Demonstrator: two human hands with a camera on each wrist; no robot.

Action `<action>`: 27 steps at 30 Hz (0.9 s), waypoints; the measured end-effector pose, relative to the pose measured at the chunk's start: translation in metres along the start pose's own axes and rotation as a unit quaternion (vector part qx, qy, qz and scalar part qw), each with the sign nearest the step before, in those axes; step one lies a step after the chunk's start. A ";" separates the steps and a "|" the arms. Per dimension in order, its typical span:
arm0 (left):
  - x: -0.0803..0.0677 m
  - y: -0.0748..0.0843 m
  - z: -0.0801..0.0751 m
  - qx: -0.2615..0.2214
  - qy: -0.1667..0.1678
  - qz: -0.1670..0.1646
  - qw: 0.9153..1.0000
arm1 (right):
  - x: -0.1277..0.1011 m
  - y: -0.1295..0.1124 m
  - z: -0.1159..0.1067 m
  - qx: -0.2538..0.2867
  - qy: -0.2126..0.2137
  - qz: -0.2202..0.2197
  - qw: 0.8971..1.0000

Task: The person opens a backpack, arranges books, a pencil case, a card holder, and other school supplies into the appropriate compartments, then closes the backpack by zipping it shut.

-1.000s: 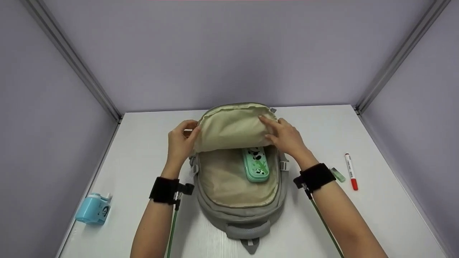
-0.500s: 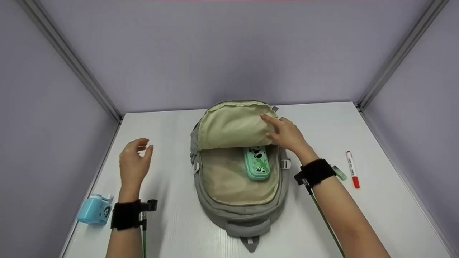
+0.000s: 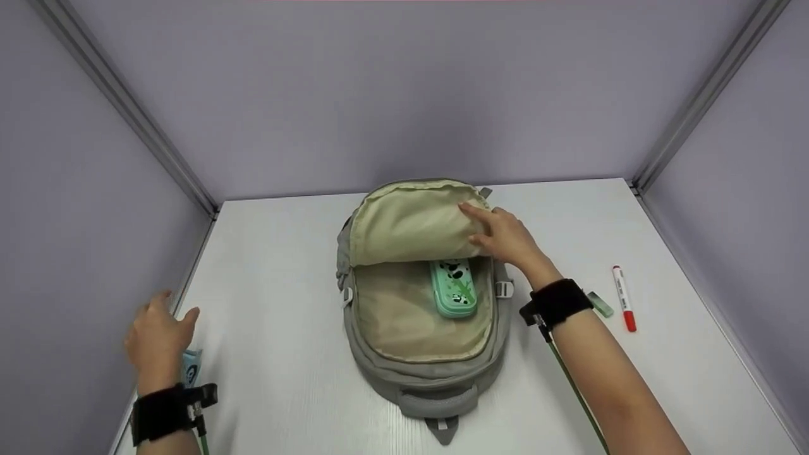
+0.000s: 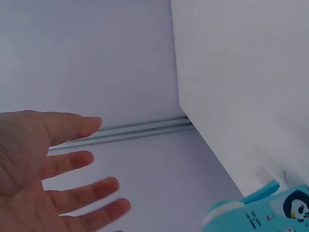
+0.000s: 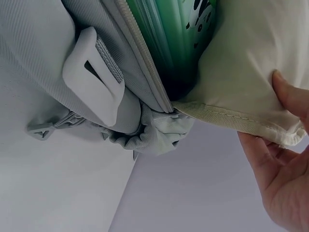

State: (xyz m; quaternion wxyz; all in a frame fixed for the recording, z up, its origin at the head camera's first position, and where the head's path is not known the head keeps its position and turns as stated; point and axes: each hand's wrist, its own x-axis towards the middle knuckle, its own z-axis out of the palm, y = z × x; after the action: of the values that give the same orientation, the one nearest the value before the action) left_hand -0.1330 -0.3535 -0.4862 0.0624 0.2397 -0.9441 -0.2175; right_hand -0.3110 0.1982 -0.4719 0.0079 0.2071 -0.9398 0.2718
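The right hand held the folded-back flap of the backpack at its right edge, thumb on the cream lining and fingers curled behind the seam, as the right wrist view confirmed. The left hand was spread, fingers straight and apart, holding nothing; it hovered at the left edge of the table, directly over a light blue sharpener, most of which it hid in the head view. In the left wrist view the hand was seen apart from the sharpener, not touching it.

The backpack lay flat near the middle of the table, its main compartment open, handle end toward the person. Inside, against the right wall of the compartment, lay a green pencil case printed with pandas, its far end tucked under the flap just below the right hand. The right wrist view showed the case wedged beside the zip and the grey side fabric, with a pale plastic buckle on the outer strap.

The left hand was well apart from the backpack. To the right of the backpack, beyond the right forearm, a small green eraser lay on the table, and just beside it a red-capped marker. Lilac panels enclosed the table on three sides.
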 end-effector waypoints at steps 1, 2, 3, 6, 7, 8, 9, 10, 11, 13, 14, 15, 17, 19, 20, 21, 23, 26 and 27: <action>0.000 -0.006 -0.003 0.007 -0.027 -0.017 0.999 | 0.000 0.000 0.000 0.000 -0.001 -0.003 1.000; 0.000 -0.011 -0.005 0.013 -0.051 -0.031 0.998 | 0.000 0.000 0.001 0.000 -0.002 -0.006 1.000; -0.001 -0.015 -0.006 0.016 -0.073 -0.043 0.996 | 0.001 0.000 0.001 0.000 -0.003 -0.009 1.000; -0.002 -0.024 -0.009 0.019 -0.118 -0.067 0.990 | 0.000 0.000 0.002 0.001 -0.004 -0.014 1.000; -0.002 -0.026 -0.009 0.020 -0.127 -0.074 0.989 | 0.000 0.000 0.003 0.002 -0.005 -0.017 1.000; -0.003 -0.027 -0.009 0.021 -0.132 -0.079 0.988 | 0.000 0.000 0.003 0.003 -0.005 -0.018 1.000; -0.003 -0.029 -0.008 0.018 -0.135 -0.084 0.987 | 0.000 -0.001 0.003 0.003 -0.006 -0.018 1.000; -0.003 -0.031 -0.007 0.016 -0.136 -0.088 0.987 | 0.000 -0.001 0.004 0.003 -0.007 -0.019 1.000; -0.003 -0.032 -0.006 0.015 -0.137 -0.093 0.986 | 0.000 -0.001 0.004 0.004 -0.008 -0.020 1.000; -0.004 -0.034 -0.003 0.016 -0.133 -0.104 0.986 | -0.001 -0.002 0.005 0.004 -0.010 -0.021 1.000; -0.004 -0.035 0.000 0.016 -0.127 -0.109 0.986 | -0.001 -0.001 0.005 0.003 -0.010 -0.020 1.000; -0.004 -0.036 0.002 0.016 -0.121 -0.114 0.986 | -0.001 -0.001 0.006 0.002 -0.011 -0.020 1.000; -0.006 -0.038 0.008 0.017 -0.104 -0.119 0.987 | -0.002 -0.001 0.007 0.001 -0.010 -0.021 1.000; -0.008 -0.040 0.013 0.012 -0.080 -0.123 0.989 | -0.003 0.000 0.008 -0.001 -0.008 -0.023 1.000; -0.008 -0.040 0.015 0.010 -0.067 -0.123 0.990 | -0.003 0.000 0.008 0.000 -0.007 -0.024 1.000; -0.009 -0.040 0.016 0.011 -0.059 -0.124 0.990 | -0.003 0.000 0.009 0.001 -0.006 -0.025 1.000; -0.010 -0.040 0.017 0.016 -0.049 -0.130 0.990 | -0.003 0.000 0.010 0.003 -0.004 -0.027 1.000; -0.014 -0.042 0.016 0.031 -0.051 -0.149 0.987 | -0.003 0.000 0.010 0.009 -0.004 -0.027 1.000; -0.015 -0.044 0.016 0.035 -0.054 -0.156 0.986 | -0.003 0.000 0.010 0.011 -0.004 -0.026 1.000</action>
State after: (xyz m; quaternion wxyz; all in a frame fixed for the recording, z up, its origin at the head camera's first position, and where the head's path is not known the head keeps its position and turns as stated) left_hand -0.1043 -0.3745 -0.5197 -0.0319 0.3742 -0.9041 -0.2039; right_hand -0.3076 0.1937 -0.4809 0.0090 0.2329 -0.9311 0.2807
